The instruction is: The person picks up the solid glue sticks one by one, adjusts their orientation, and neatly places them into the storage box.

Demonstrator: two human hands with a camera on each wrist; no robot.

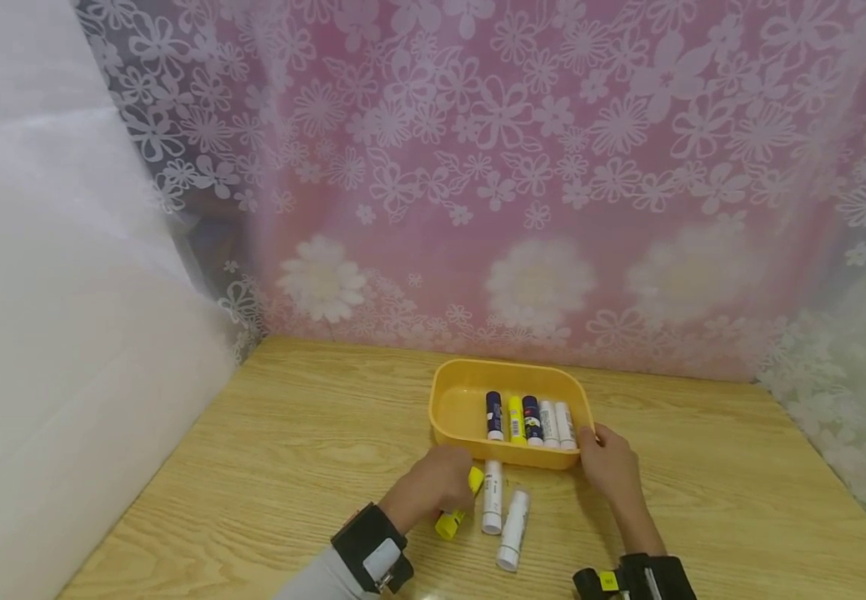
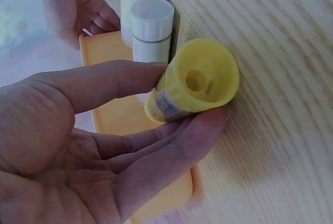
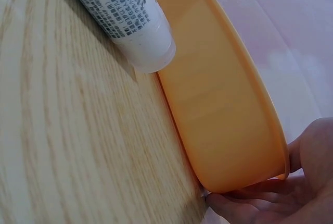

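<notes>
My left hand [image 1: 433, 483] pinches a yellow glue stick [image 1: 451, 523] between thumb and fingers, in front of a yellow-orange plastic tray [image 1: 443, 417]. The left wrist view shows the hollow end of this glue stick [image 2: 208, 70] turned toward the camera. At the tray's front right corner, my right hand [image 1: 613, 467] grips the rim, thumb at the top edge and fingers under the side. Two white glue sticks [image 1: 493, 500] [image 1: 513, 533] lie on the table, just right of the left hand.
Inside the tray several glue sticks lie side by side: dark blue [image 1: 494, 415], yellow [image 1: 517, 419] and white [image 1: 564, 425]. The wooden table [image 1: 290, 450] reaches back to a pink flowered curtain [image 1: 433, 208]. White sheeting [image 1: 65, 275] hangs at the left.
</notes>
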